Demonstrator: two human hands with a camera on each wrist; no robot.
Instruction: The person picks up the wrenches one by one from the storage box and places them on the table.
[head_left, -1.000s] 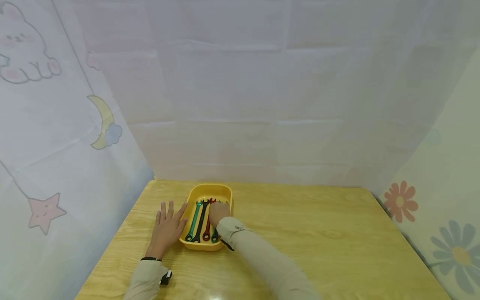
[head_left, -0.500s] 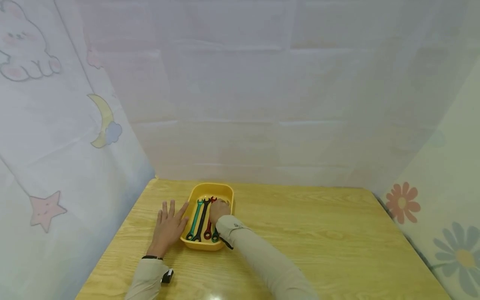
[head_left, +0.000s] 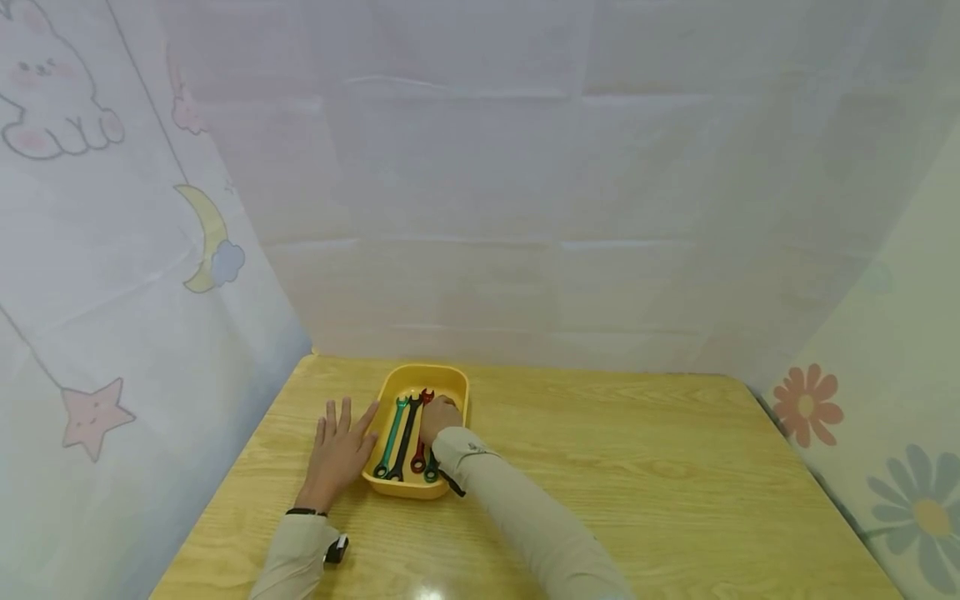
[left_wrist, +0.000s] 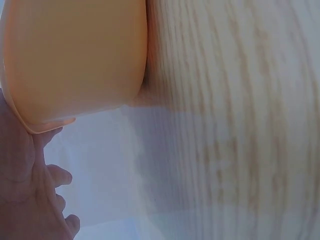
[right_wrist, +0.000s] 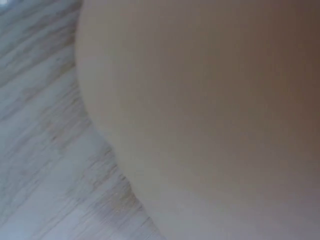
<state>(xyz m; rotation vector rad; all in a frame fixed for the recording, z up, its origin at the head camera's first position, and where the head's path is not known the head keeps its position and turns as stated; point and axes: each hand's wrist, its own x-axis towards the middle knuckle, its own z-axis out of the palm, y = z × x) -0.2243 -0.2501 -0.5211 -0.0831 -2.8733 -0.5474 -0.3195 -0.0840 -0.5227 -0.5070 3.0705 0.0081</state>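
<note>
A yellow tray sits on the wooden table and holds a green wrench, a black wrench and a red wrench side by side. A teal wrench's ring end shows under my right wrist. My right hand is inside the tray's right part, fingers curled down on that teal wrench. My left hand lies flat on the table, fingers straight, against the tray's left wall. The left wrist view shows the tray's outer wall next to my left hand. The right wrist view is a close blur.
The wooden table stretches wide to the right of the tray. Pale cloth walls printed with a moon, a star and flowers close it in at the back and on both sides.
My right hand has edged slightly toward the tray's far end, leaving the red wrench's head more exposed. The left hand has stayed flat in place.
</note>
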